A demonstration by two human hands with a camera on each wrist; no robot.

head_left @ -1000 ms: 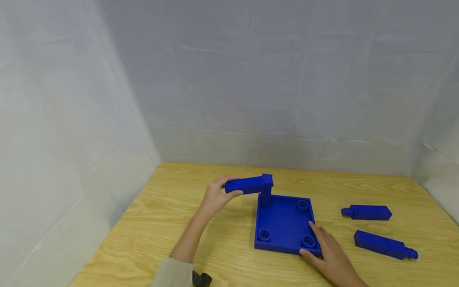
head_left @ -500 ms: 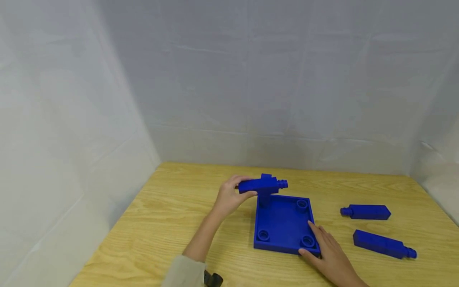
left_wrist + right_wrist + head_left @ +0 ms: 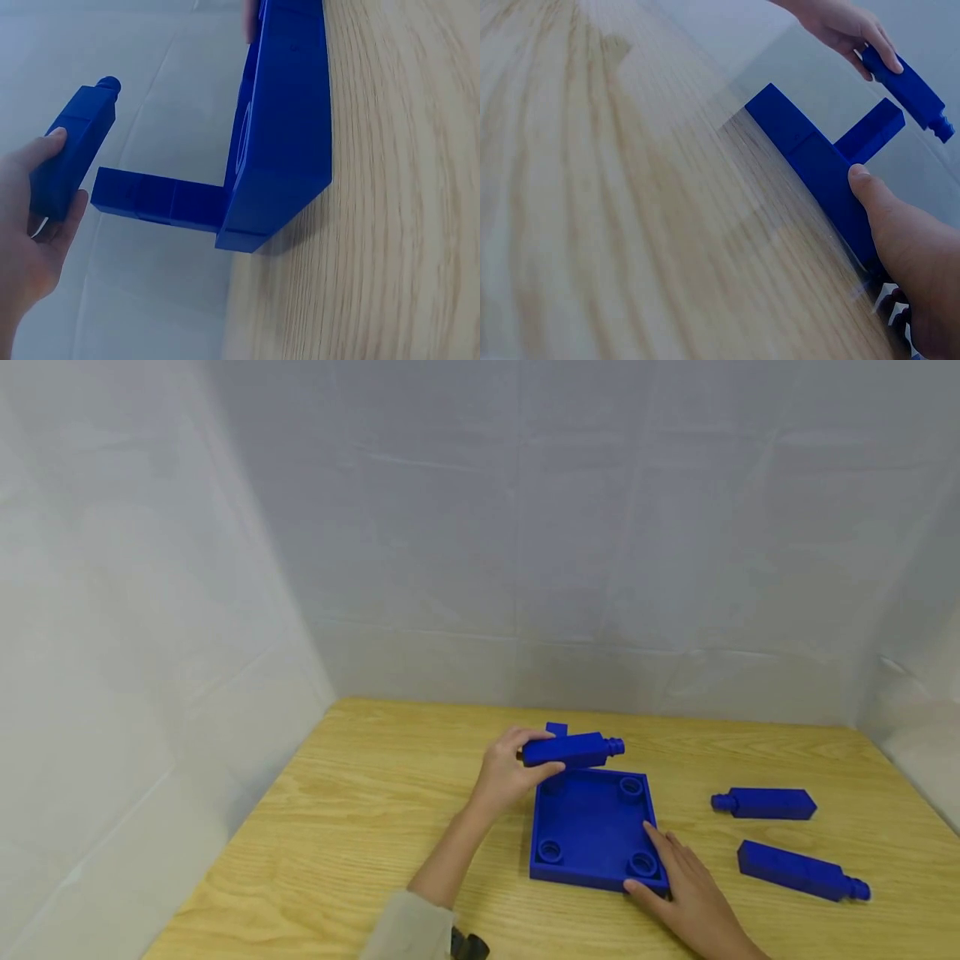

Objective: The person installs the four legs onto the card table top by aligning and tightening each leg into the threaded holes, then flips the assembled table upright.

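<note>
No legible text, labels or signs.

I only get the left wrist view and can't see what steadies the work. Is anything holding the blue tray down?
Observer: Yes. The right hand rests on the near right corner of the tray, thumb against its side.
Operator: How many sockets are free?
Observer: Three empty sockets show. The standing peg fills the far left corner.
Operator: Are there any pegs besides the held peg in the left hand?
Observer: Two loose pegs lie flat on the table, to the right of the tray and apart from it.
</note>
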